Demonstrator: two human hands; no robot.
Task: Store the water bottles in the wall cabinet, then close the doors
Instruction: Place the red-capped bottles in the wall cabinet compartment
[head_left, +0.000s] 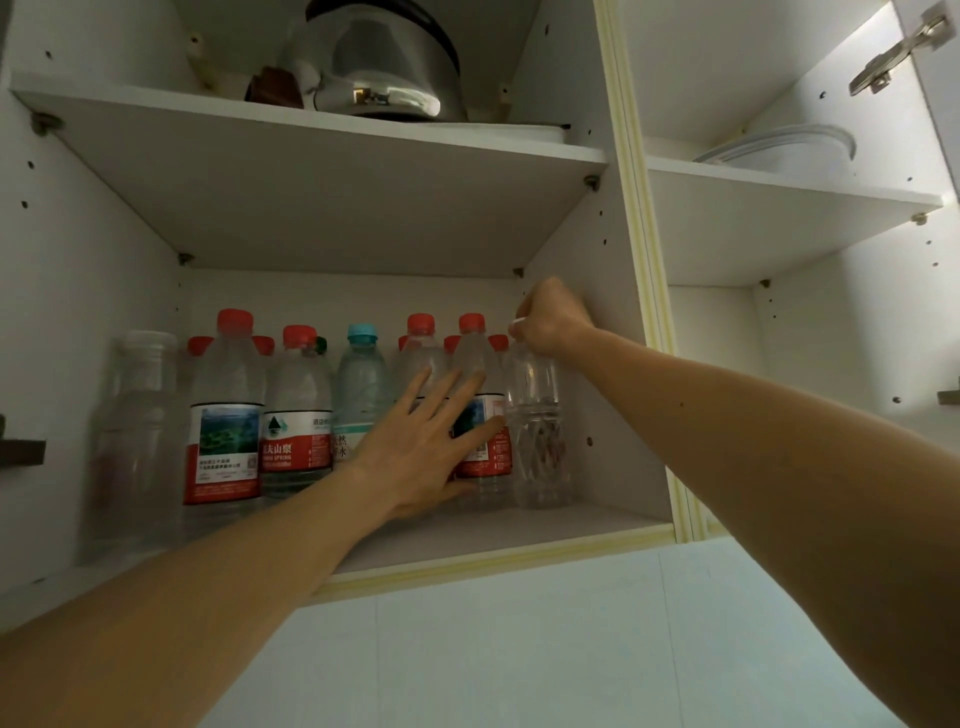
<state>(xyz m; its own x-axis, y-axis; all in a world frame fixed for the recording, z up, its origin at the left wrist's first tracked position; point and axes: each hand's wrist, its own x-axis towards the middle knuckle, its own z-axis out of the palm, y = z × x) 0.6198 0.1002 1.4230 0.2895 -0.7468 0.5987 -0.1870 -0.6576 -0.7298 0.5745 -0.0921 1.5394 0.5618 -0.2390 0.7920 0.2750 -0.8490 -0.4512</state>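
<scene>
Two bare forearms and two hands are all that shows of the person. Neither arm carries a sleeve, cuff, watch, bracelet or strap anywhere along its visible length, from the frame edges up to the wrists. The left hand (421, 441) wears no glove and no ring on the fingers that show; its nails are short and unpainted. The right hand (550, 317) is likewise ungloved, with no ring visible. The right forearm has a few small dark moles, one near the middle of its upper side. Both forearms are slim and smooth, without markings or tattoos.
</scene>
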